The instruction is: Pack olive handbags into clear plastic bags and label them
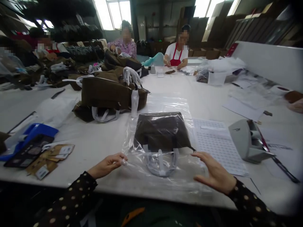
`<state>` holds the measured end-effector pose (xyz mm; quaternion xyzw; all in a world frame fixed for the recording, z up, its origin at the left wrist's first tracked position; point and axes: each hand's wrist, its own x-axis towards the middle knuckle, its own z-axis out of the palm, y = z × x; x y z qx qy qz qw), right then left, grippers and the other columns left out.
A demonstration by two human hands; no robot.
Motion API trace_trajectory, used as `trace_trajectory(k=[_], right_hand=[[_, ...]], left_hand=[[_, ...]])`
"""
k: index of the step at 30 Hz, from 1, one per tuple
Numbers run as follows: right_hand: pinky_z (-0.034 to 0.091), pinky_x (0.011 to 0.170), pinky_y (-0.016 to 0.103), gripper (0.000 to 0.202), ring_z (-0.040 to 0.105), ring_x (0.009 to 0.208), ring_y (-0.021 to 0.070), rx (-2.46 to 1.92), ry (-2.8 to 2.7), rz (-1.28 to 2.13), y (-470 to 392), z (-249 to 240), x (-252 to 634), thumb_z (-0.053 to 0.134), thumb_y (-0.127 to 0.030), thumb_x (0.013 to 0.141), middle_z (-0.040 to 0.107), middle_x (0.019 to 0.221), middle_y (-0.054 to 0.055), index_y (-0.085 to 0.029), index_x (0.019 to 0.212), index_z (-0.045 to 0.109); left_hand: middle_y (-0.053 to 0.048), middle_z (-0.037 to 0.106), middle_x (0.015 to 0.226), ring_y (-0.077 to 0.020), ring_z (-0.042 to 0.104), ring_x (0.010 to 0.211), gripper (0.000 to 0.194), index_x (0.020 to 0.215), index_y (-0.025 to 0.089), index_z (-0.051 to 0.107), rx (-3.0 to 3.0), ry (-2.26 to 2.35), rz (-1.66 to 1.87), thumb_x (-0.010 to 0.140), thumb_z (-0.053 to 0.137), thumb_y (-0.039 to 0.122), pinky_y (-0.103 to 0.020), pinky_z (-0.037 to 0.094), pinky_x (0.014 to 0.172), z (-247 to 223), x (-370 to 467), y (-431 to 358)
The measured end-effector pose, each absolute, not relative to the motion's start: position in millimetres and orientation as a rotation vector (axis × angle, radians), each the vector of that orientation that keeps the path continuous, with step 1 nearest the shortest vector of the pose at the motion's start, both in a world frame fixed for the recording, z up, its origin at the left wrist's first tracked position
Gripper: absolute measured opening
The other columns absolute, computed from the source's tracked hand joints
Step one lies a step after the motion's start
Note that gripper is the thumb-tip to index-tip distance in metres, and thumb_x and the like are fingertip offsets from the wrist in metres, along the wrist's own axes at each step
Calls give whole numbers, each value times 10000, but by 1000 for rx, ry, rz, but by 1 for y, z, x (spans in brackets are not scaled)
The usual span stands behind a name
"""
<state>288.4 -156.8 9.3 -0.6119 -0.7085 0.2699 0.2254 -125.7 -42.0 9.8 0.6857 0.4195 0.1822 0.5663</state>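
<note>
A dark olive handbag (161, 130) lies inside a clear plastic bag (184, 168) on the white table, its wrapped handles (162, 170) toward me. My left hand (109, 164) is at the left edge of the plastic, thumb and fingers pinched together on it. On the other side, my right hand (214, 173) is over the plastic's right edge, its thumb and fingers spread apart, holding nothing.
Brown bags (106, 91) are piled behind at the left. Cardboard tags (50, 159) and a blue tray (35, 135) sit front left. Label sheets (217, 145) and a grey dispenser (247, 142) are at the right. Several people are across the table.
</note>
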Motion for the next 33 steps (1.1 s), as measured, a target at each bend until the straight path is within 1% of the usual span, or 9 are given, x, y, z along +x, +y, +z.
trace_trajectory(k=[4,8,10,15,19,23,27,31,33], right_hand=[[422,914,462,897,483,1063,333,-1511,-2177,668,-177,-15,199,768,-515,474,503,1173,181,-118,1223,475],[482,753,368,186,579,837,245,-1668,-2218,660,-181,-61,156,571,-177,747,619,875,89,-165,922,633],[470,720,323,212,594,793,212,-1718,-2150,704,-179,-69,156,452,-116,803,631,794,56,-198,815,647],[435,658,271,289,619,719,187,-1687,-1860,1155,-182,-69,159,417,-290,859,674,735,29,-211,766,680],[400,595,234,299,607,660,165,-1740,-1631,1342,-185,-76,152,450,-307,831,672,671,27,-165,742,698],[407,590,234,288,603,631,159,-1759,-1561,1369,-185,-73,151,449,-303,827,673,671,13,-189,770,707],[457,677,262,292,637,717,181,-1687,-1601,1399,-184,-68,151,426,-283,830,697,757,23,-220,859,709],[460,848,326,392,605,984,246,-1500,-1803,1403,-195,-69,161,519,-277,742,653,1078,93,-192,1108,630],[483,821,321,398,617,955,251,-1349,-1838,1399,-203,-65,187,586,-314,696,651,1079,101,-190,1069,649]], left_hand=[[-59,651,756,-188,598,774,125,731,207,713,1750,952,462,747,628,297,-312,452,810,14,-136,-40],[-46,640,793,-181,583,825,84,735,198,684,1882,984,505,751,633,263,-285,444,803,25,-131,-32],[-51,629,813,-173,568,834,135,738,193,677,2021,985,571,796,580,266,-278,437,799,33,-116,-23],[-22,565,794,-137,539,764,161,824,231,695,2416,1144,765,827,554,309,-234,427,714,34,-42,2],[5,570,733,-116,547,648,150,801,218,667,2416,1382,858,842,531,268,-224,429,619,-1,15,2],[-65,605,823,-193,567,833,184,859,147,621,2303,1598,1003,873,447,205,-339,441,775,-37,42,-24],[-103,564,1184,-253,441,1171,274,1112,151,561,2397,1660,1070,869,435,176,-466,294,1015,-56,53,-47],[-100,461,1340,-268,317,1293,398,1264,138,460,2600,1646,911,869,426,179,-500,191,1075,-64,56,-50],[-112,437,1360,-270,300,1305,422,1286,127,442,2650,1623,864,869,428,198,-494,200,1075,-67,56,-48]])
